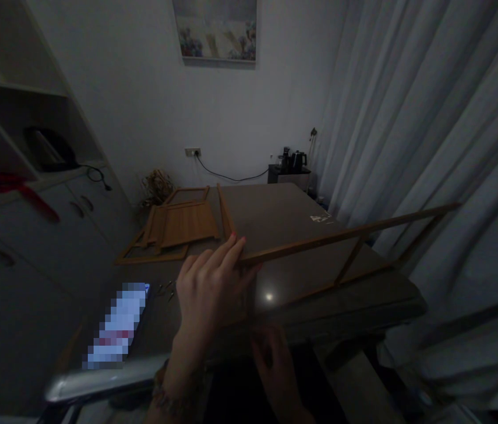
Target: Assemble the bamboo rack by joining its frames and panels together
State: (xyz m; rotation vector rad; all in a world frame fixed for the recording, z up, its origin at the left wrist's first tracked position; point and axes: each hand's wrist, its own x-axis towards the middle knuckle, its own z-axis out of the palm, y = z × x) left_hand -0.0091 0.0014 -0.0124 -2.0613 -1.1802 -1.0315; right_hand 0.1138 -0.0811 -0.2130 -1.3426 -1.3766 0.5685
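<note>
A: Where is the wooden frame [304,245] to be found?

B: It is stretched over the right half of the table [270,203], two crossbars [349,260] being seen between its rails.

A: How is it held?

B: Its near end is gripped by the left hand [211,282], the fingers being bent over the wood and the thumb set to the right. By the fingertips, the near end of a wooden strip [226,215] is seen, running toward the far side; whether the two are joined cannot be told.

A: And the right hand [275,356]?

B: It is lowered by the table's near edge, its fingers partly curled. In the dimness, whether anything is gripped cannot be told.

A: What is seen to the left?

B: Wooden panels [189,225] are laid overlapping on the table. Nearer, a few screws [170,296] are scattered beside a lit phone [120,324], its screen blurred out.
</note>
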